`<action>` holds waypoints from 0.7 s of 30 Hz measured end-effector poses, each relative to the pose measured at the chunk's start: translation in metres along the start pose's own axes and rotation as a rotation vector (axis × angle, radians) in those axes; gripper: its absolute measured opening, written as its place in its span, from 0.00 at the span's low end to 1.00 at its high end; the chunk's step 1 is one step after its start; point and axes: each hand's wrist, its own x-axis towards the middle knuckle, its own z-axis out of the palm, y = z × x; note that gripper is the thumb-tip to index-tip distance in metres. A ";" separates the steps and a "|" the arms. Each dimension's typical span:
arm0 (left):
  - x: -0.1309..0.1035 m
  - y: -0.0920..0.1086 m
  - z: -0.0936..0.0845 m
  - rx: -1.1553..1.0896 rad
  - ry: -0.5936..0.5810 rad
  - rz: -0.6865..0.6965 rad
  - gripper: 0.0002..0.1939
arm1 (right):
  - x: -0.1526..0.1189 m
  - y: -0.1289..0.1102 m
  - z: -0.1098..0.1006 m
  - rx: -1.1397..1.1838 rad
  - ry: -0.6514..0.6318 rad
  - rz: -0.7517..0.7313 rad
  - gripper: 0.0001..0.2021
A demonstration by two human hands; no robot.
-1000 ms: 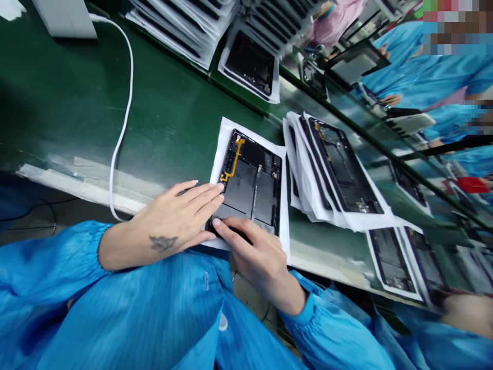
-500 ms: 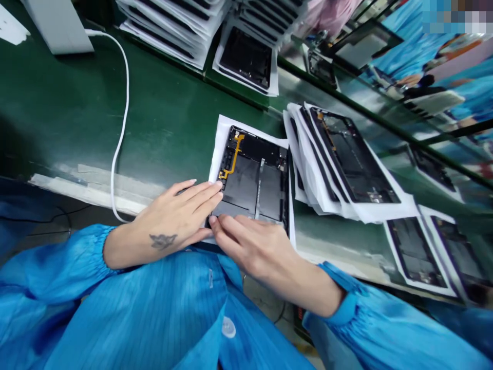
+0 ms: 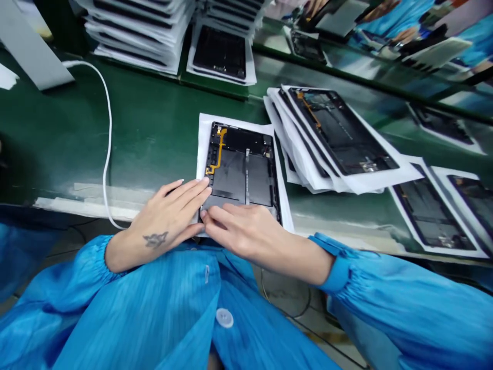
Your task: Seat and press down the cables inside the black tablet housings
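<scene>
An opened tablet housing (image 3: 230, 172) lies on a white sheet (image 3: 203, 136) at the bench's front edge. Along its upper left side runs an orange flex cable (image 3: 221, 151), and dark flat battery panels fill its middle. My left hand (image 3: 169, 213) rests with fingers stretched out flat, their tips on the housing's left edge. My right hand (image 3: 244, 231) is closed over the near end, its thumb and index fingertips pressed together at the near left corner. Whatever those fingertips hold, if anything, is hidden. Both hands cover the near part of the housing.
To the right, a leaning stack of housings between white sheets (image 3: 339, 133) stands close by. Taller stacks (image 3: 138, 36) rise at the back. A white cable (image 3: 109, 133) crosses the bench on the left. Co-workers in blue sleeves (image 3: 400, 18) are across the bench.
The whole view has shifted and turned slightly. Both hands keep nearly the same place on the tablet housing, and the housing lies as before.
</scene>
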 end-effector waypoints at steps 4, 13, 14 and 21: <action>0.000 -0.001 0.000 -0.011 -0.004 -0.006 0.28 | 0.002 0.003 -0.001 0.023 -0.014 -0.025 0.10; -0.002 -0.005 -0.002 -0.053 -0.046 -0.024 0.35 | -0.020 -0.001 0.018 0.338 0.164 0.278 0.15; -0.002 -0.005 -0.002 -0.054 -0.049 -0.030 0.36 | -0.025 -0.001 0.021 0.415 0.229 0.350 0.16; -0.002 -0.006 -0.003 -0.057 -0.072 -0.052 0.35 | -0.025 -0.014 0.032 0.369 0.289 0.403 0.18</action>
